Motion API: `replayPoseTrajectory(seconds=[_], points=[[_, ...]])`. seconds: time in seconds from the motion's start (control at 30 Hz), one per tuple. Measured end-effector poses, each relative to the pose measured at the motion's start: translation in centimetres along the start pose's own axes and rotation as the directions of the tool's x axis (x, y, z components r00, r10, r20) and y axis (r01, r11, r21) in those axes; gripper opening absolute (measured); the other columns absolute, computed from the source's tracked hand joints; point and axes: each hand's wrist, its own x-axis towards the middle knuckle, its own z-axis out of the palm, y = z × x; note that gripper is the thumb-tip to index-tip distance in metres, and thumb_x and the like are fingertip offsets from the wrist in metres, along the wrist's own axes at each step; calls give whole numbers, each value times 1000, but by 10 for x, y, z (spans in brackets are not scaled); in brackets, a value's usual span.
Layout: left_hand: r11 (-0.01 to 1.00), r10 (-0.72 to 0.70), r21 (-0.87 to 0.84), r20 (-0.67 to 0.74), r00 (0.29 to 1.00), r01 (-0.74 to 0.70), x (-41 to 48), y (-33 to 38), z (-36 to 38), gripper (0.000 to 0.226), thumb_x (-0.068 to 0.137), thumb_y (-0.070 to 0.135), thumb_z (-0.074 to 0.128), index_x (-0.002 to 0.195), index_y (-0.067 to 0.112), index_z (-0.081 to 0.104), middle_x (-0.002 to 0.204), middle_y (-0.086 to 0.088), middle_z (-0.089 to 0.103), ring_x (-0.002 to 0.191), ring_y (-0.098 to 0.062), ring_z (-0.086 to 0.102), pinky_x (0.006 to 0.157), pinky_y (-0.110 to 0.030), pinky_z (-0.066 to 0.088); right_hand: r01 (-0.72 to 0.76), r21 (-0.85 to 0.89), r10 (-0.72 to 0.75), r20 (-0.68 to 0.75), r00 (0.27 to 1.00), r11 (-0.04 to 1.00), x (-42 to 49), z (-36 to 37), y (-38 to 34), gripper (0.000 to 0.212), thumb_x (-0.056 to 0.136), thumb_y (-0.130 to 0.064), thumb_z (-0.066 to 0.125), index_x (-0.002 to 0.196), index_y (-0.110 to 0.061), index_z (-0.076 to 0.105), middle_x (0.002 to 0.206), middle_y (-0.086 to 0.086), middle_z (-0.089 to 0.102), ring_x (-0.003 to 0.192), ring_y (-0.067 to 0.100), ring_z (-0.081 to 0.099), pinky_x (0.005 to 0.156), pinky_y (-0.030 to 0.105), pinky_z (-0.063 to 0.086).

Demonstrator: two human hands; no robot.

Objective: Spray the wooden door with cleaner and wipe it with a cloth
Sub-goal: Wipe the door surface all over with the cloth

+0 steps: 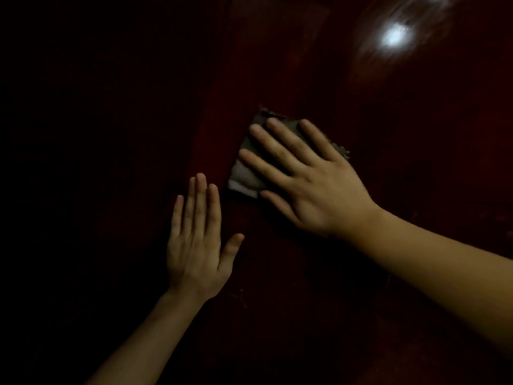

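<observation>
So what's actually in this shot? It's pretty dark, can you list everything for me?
wooden door: one, dark red-brown and glossy, fills the whole view behind the hands
cloth: one, grey-brown with a paler lower corner, against the door near the middle, mostly covered by the right hand
light reflection: one, white and blurred, on the door at upper right
left hand: one, fingers straight, flat against the door below and left of the cloth, not touching the cloth
right hand: one, fingers straight and spread, pressing the cloth to the door
</observation>
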Motion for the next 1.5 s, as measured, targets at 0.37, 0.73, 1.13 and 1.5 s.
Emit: replayPoseTrajectory(seconds=[0.37, 0.73, 1.13, 1.5], points=[[994, 14, 102, 108, 994, -25, 0, 16, -2, 73, 110, 64, 7, 170, 25, -5, 178, -11, -12, 165, -31, -10, 131, -59, -3, -719, 214, 728, 47, 684, 661, -122, 37, -66, 70, 101, -47, 37, 163, -25, 13, 170, 12, 1, 159, 33, 1, 125, 61, 7], [990, -141, 8, 186, 972, 142, 14, 103, 2, 77, 107, 67, 3, 168, 25, -17, 172, -3, -34, 160, -29, -28, 120, -78, -10, -732, 185, 730, 89, 677, 656, -221, 53, -37, 67, 105, -54, 29, 164, -29, 9, 171, 7, 1, 159, 27, -1, 127, 54, 6], [999, 28, 22, 228, 973, -34, 26, 214, 24, 75, 106, 67, 8, 168, 32, -14, 174, -7, -28, 160, -34, -28, 115, -84, -10, -958, 286, 971, 219, 99, 33, -306, 57, 21, 68, 106, -50, 13, 163, -21, -11, 169, 13, -21, 157, 30, -20, 124, 64, 0], [995, -2, -101, 113, 994, 13, 49, 240, 20, 75, 107, 64, 10, 169, 22, 6, 177, -13, -13, 160, -15, -25, 120, -75, -12, -734, 386, 786, 36, 617, 559, -223, 38, 19, 65, 106, -55, 37, 164, -35, 15, 173, -3, 0, 159, 17, -6, 128, 52, 4]])
